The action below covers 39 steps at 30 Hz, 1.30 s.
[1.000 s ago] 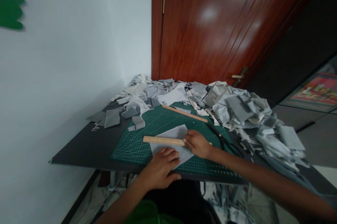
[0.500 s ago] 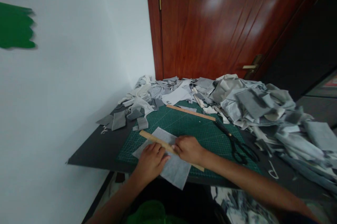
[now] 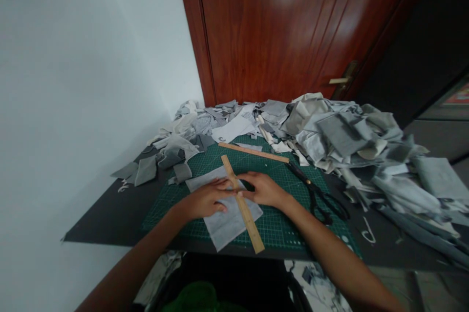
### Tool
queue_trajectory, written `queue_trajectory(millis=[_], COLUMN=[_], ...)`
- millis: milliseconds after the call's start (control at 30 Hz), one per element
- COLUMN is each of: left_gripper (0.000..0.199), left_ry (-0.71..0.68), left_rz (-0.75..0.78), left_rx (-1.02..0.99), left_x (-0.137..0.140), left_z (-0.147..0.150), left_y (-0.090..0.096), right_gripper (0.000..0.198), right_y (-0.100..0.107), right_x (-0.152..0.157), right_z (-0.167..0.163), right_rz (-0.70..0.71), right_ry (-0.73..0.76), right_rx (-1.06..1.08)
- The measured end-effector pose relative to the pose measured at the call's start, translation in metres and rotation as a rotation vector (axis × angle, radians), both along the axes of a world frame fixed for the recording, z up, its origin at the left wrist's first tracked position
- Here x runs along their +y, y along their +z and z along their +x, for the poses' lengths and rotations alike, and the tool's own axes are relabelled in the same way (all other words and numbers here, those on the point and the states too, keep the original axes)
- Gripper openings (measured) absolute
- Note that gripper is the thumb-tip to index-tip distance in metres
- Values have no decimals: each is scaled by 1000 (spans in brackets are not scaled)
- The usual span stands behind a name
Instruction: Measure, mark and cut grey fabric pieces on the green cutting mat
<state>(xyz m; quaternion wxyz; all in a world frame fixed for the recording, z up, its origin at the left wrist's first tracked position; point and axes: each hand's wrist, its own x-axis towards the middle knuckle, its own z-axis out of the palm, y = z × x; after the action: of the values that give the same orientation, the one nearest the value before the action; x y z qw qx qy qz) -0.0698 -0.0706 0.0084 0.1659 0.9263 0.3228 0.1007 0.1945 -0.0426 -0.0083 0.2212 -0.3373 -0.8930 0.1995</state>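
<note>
The wooden ruler [image 3: 249, 224] lies slantwise between the person's two hands, across a pale grey cloth piece [image 3: 221, 226] on the green cutting mat [image 3: 164, 217]. Its far end points away and a little to the left, beyond the cloth; its near end comes down past the cloth's right side to the near edge of the mat. The left hand [image 3: 207, 199] is on the left of the ruler, palm down over the cloth, its fingers stretched out flat and unclosed, with the tips meeting the ruler around its middle. The right hand [image 3: 266, 189] comes in from the other side, its fingers bent and a gap showing between them and the thumb; the tips reach the ruler close to those of the left hand, though whether they pinch it or only press on it cannot be told. The cloth spreads beneath the left hand and out to both sides of the ruler, one corner pointing toward the person. Beyond the hands a second ruler [image 3: 252, 152] lies on the mat, its right end near the black scissors [image 3: 322, 199], which rest to the right of the right hand.
</note>
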Motion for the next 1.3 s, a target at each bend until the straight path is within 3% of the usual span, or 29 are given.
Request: queue_trajectory(millis=[100,233,300,467,533,633,733,867,1067,1300], left_gripper=[52,42,40,46,48,45,48,48,55,43], left_ry=[22,430,521,354,302,337,365,230,157,257], left_rz=[66,265,285,205,173,202,250,146,112,205], left_rx=[18,111,169,195,190,155,88,-13,-36,-68], left_x=[5,-2,-1,38,57,71,64,51,54,44], left_z=[1,-1,-4,-17,-20,-17,-8,-5,-9,15], left_y=[1,-22,-34,-38,-34,-34,-43,-51,-35,-31], right_gripper=[27,24,21,20,28,47,62,53,50,46], right_y=[7,13,15,8,4,1,2,4,5,4], right_x=[-8,-19,-24,-31,-29,-22,-15,-15,-19,-18], right_z=[-3,-9,-12,-21,-24,-23,-18,-16,-19,-18], right_rz=[36,49,33,-54,-66,-76,-64,-22,-29,-33], right_ry=[-34,-70,-43,23,-57,-206,-222,-198,-220,-217], right_rx=[-186,-260,-262,-169,-146,-123,-106,-187,-267,-237])
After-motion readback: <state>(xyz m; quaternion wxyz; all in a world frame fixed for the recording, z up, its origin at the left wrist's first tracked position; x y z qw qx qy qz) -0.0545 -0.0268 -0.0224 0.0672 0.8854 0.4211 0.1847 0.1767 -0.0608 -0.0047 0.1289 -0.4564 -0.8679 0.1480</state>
